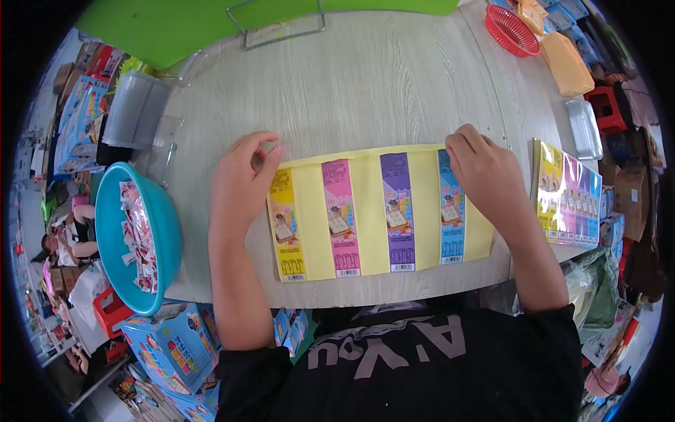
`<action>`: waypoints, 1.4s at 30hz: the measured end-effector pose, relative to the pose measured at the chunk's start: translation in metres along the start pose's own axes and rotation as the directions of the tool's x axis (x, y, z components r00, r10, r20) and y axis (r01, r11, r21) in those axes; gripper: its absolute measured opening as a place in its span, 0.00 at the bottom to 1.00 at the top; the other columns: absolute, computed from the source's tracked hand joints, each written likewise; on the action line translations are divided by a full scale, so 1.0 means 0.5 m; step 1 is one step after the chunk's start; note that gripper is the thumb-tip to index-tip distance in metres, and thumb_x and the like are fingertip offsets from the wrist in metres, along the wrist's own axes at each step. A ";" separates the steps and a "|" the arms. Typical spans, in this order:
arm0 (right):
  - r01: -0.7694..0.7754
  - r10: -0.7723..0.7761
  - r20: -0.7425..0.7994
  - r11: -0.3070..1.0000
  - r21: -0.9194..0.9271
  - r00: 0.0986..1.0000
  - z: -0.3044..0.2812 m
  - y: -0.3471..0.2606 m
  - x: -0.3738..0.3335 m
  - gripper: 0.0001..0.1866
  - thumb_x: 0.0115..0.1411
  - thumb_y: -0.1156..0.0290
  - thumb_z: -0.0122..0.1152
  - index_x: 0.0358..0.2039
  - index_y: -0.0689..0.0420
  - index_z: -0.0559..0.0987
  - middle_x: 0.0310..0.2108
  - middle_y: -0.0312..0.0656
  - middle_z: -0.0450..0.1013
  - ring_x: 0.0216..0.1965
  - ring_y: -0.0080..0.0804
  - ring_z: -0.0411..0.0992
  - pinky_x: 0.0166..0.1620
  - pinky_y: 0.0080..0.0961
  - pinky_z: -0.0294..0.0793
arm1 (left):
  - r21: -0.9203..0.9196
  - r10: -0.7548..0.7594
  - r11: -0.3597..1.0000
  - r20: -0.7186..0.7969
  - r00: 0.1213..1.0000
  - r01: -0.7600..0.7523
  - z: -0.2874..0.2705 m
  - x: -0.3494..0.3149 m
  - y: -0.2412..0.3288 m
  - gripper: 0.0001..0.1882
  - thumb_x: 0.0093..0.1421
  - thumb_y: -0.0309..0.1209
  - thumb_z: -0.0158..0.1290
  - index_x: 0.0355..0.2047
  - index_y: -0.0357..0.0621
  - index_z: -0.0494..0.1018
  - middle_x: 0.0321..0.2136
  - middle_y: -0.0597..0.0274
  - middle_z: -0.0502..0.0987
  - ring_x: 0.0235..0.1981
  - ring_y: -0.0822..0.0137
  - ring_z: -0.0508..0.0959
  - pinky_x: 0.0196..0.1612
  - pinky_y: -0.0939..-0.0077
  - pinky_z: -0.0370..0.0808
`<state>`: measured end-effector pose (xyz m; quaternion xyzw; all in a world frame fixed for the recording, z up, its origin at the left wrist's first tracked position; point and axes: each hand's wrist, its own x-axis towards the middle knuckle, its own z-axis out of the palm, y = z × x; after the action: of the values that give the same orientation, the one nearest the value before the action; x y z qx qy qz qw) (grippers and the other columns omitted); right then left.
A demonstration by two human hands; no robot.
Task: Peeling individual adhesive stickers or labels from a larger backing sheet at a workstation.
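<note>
A wide yellow sheet (363, 179) lies on the table in front of me. Upright printed strips run across it: a yellow strip (285, 225), a pink one (341, 218), a purple one (398, 211) and a blue one (452, 218). Its top edge looks folded into a narrow band. At the upper right corner, my right hand (485, 165) is closed with its fingertips on that edge. By the upper left corner, my left hand (245, 172) is curved with thumb and fingers apart; whether it touches the sheet is unclear.
A turquoise basin (172, 232) of small wrapped packets stands at the left edge. Clear plastic boxes (137, 109) are behind it. On the right lies a stack of glossy printed sheets (566, 193). A red basket (512, 32) and a bent metal frame (281, 32) are at the far side.
</note>
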<state>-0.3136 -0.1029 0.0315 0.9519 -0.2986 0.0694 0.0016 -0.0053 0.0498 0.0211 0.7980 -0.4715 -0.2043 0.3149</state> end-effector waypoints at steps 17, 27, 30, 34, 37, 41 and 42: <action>0.110 -0.115 -0.036 0.987 -0.114 0.993 -0.015 0.057 0.063 0.08 0.54 0.72 0.58 0.36 0.54 0.77 0.35 0.39 0.72 0.40 0.34 0.73 0.39 0.31 0.75 | 0.197 0.294 0.931 0.091 0.952 -0.306 0.009 -0.019 0.037 0.15 0.56 0.33 0.58 0.43 0.42 0.75 0.32 0.58 0.72 0.37 0.58 0.72 0.42 0.64 0.70; 0.049 -0.049 -0.141 0.999 -0.006 0.989 0.054 0.094 0.105 0.04 0.55 0.72 0.56 0.32 0.55 0.75 0.33 0.40 0.72 0.36 0.37 0.76 0.34 0.31 0.77 | -0.014 0.270 0.961 0.287 0.919 -0.277 0.005 -0.018 0.024 0.16 0.54 0.28 0.59 0.44 0.42 0.76 0.26 0.64 0.69 0.27 0.70 0.69 0.33 0.77 0.68; 0.100 -0.106 -0.102 0.993 -0.063 0.989 0.042 0.097 0.120 0.05 0.54 0.71 0.56 0.33 0.55 0.75 0.32 0.41 0.72 0.36 0.38 0.76 0.35 0.32 0.77 | -0.046 0.298 0.952 0.362 0.883 -0.302 0.009 -0.027 0.043 0.15 0.54 0.29 0.60 0.43 0.42 0.77 0.26 0.64 0.70 0.27 0.69 0.69 0.33 0.76 0.68; 0.232 -0.235 -0.034 0.970 -0.067 0.971 0.016 0.078 0.139 0.07 0.53 0.70 0.57 0.32 0.55 0.75 0.31 0.41 0.72 0.35 0.39 0.77 0.36 0.33 0.77 | -0.003 0.334 0.932 0.400 0.853 -0.363 0.016 -0.027 0.048 0.13 0.54 0.32 0.59 0.41 0.44 0.78 0.25 0.64 0.70 0.28 0.67 0.69 0.33 0.74 0.68; 0.282 -0.282 -0.023 0.959 -0.019 0.959 0.008 0.073 0.135 0.06 0.53 0.69 0.57 0.30 0.55 0.75 0.31 0.41 0.72 0.35 0.40 0.77 0.36 0.34 0.78 | -0.010 0.359 0.922 0.395 0.846 -0.387 0.017 -0.027 0.044 0.14 0.54 0.32 0.59 0.41 0.44 0.78 0.24 0.64 0.70 0.28 0.66 0.69 0.33 0.73 0.68; 0.286 -0.286 0.016 0.958 0.021 0.958 0.001 0.083 0.128 0.05 0.55 0.68 0.56 0.29 0.55 0.75 0.34 0.40 0.70 0.37 0.37 0.75 0.35 0.32 0.78 | -0.025 0.386 0.913 0.379 0.841 -0.407 0.017 -0.032 0.042 0.14 0.54 0.32 0.59 0.41 0.44 0.77 0.24 0.64 0.70 0.28 0.65 0.69 0.34 0.72 0.68; 0.284 -0.284 0.020 0.959 0.022 0.959 0.002 0.084 0.127 0.05 0.55 0.68 0.56 0.29 0.55 0.75 0.34 0.40 0.70 0.37 0.37 0.75 0.35 0.32 0.78 | -0.004 0.381 0.911 0.386 0.840 -0.412 0.017 -0.033 0.042 0.14 0.54 0.33 0.60 0.41 0.44 0.77 0.24 0.63 0.70 0.29 0.65 0.69 0.34 0.71 0.69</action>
<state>-0.2858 -0.1735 0.0373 0.9856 -0.1583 0.0601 -0.0007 -0.0315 0.0541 0.0301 0.6404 -0.6857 -0.2657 0.2217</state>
